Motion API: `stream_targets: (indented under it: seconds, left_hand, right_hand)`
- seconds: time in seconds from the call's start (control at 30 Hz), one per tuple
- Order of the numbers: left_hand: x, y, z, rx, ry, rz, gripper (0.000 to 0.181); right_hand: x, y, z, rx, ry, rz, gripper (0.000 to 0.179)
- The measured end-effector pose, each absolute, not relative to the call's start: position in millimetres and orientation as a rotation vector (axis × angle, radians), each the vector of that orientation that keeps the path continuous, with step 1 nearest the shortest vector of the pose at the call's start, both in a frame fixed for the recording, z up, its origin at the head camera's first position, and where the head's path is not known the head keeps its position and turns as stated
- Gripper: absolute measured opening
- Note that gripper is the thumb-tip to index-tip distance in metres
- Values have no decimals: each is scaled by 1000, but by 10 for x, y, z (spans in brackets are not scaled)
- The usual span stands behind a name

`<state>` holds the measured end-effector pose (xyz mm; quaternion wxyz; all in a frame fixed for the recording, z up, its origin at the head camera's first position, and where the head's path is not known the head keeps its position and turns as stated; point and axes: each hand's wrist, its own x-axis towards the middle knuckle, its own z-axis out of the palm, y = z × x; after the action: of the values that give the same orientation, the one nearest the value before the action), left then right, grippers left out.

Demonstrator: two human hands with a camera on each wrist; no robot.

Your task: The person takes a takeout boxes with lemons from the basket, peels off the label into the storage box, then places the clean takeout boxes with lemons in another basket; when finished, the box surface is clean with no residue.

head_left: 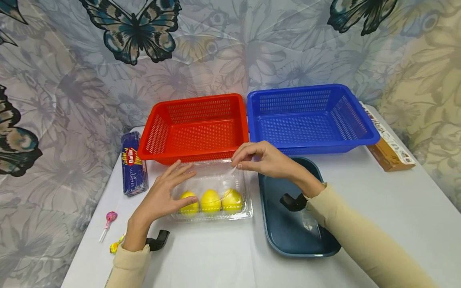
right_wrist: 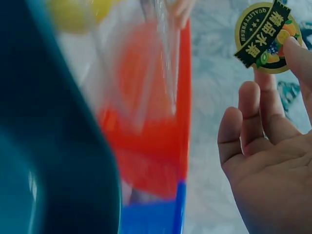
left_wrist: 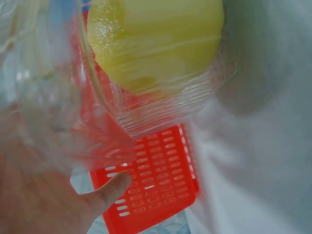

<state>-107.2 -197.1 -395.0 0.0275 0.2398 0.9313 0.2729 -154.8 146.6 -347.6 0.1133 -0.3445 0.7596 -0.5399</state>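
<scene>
A clear plastic clamshell box (head_left: 230, 216) lies on the white table with three lemons (head_left: 211, 201) along its near side. My left hand (head_left: 166, 197) reaches over the box's left side with its fingers spread, the thumb in front of the left lemon. In the left wrist view the clear plastic covers part of that hand. Over the box's far right corner, my right hand (head_left: 264, 158) pinches a round black-and-gold fruit sticker (right_wrist: 265, 39) between thumb and fingertips. The sticker's printed face shows only in the right wrist view.
Behind the box stand a red basket (head_left: 201, 156) and a blue basket (head_left: 317, 146). A dark teal tray (head_left: 277, 240) lies under my right forearm. At left are a spaghetti pack (head_left: 133, 164), a pink lollipop (head_left: 111, 216) and a yellow wrapped sweet (head_left: 114, 248); at right, a brown box (head_left: 392, 154).
</scene>
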Motion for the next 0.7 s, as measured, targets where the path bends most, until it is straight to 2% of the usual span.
stream_targets:
  seconds: [0.27, 0.5, 0.7]
  left_hand:
    - [-1066, -1963, -3956, 741, 2870, 848, 72]
    - [-1059, -1970, -3963, 737, 2878, 846, 73]
    - [-1073, -1977, -3959, 736, 2878, 833, 73]
  right_hand:
    - [-1427, 1981, -3532, -795, 2418, -1520, 19]
    - [-1398, 2305, -3609, -754, 2507, -1332, 18]
    - [-1379, 2399, -3724, -757, 2471, -1211, 17]
